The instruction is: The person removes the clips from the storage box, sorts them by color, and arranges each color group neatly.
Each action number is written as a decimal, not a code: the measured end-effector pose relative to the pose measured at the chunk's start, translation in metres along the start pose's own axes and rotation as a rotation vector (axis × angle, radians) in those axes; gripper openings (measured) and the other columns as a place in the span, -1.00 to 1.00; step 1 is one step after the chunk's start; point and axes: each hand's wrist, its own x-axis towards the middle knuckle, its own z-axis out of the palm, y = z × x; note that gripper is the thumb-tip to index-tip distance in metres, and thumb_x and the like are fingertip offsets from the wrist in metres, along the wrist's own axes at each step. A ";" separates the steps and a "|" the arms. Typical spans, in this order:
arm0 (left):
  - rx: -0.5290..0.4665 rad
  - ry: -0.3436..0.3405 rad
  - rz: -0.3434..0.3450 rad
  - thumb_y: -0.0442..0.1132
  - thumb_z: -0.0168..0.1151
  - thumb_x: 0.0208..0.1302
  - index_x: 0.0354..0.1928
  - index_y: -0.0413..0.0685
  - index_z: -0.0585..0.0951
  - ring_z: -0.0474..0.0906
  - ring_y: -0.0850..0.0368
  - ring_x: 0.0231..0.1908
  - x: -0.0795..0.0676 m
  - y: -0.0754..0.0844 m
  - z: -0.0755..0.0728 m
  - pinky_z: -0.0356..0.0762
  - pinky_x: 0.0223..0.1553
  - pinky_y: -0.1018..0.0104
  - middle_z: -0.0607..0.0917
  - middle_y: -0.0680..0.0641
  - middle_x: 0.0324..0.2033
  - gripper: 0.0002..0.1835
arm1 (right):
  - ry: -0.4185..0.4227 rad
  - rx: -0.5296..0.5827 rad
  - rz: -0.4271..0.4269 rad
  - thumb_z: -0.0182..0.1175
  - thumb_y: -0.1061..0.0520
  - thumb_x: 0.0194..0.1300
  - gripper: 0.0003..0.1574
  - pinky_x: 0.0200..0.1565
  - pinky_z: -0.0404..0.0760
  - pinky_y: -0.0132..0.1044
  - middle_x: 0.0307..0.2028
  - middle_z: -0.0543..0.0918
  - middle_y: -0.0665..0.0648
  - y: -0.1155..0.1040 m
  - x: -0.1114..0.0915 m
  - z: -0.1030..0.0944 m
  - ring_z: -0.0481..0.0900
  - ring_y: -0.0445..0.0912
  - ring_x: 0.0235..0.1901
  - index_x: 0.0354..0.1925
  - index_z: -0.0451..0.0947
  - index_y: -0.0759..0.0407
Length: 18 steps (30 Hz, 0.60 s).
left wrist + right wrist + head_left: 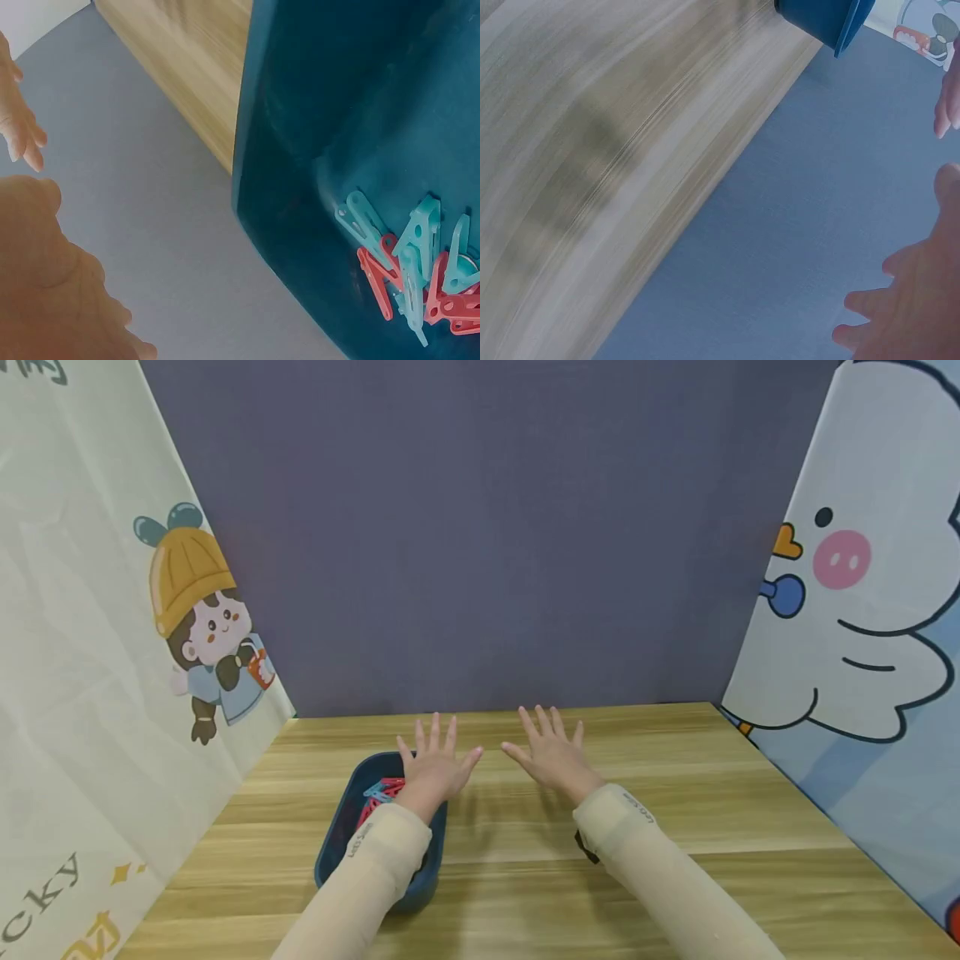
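Observation:
My left hand point(437, 770), fingers spread and holding nothing, hovers over the right side of a dark blue plastic bin point(335, 835). Inside the bin lie several red and light blue clothespins point(412, 255), heaped in one part of it in the left wrist view. My forearm and hand cover part of the bin in the head view. Level with the left, my right hand point(555, 758) is held above the wooden table, also with spread fingers and nothing in it. The two thumbs point toward each other with a gap between them.
The wooden table point(675, 793) ends at a plain grey-purple panel point(487, 543) at the back. A white printed sheet point(75, 610) hangs on the left, and a blue and white cartoon sheet point(885, 677) on the right.

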 end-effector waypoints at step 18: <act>-0.024 0.018 -0.018 0.37 -0.42 0.27 0.44 0.16 -0.26 -0.53 -0.18 0.33 -0.004 -0.013 0.001 -0.61 0.20 -0.26 -0.35 -0.10 0.40 -0.19 | 0.009 0.001 0.009 -0.25 -0.38 0.32 -0.04 0.16 -0.52 0.32 0.40 -0.20 0.26 0.004 -0.001 0.000 -0.35 0.20 0.35 0.44 -0.27 0.05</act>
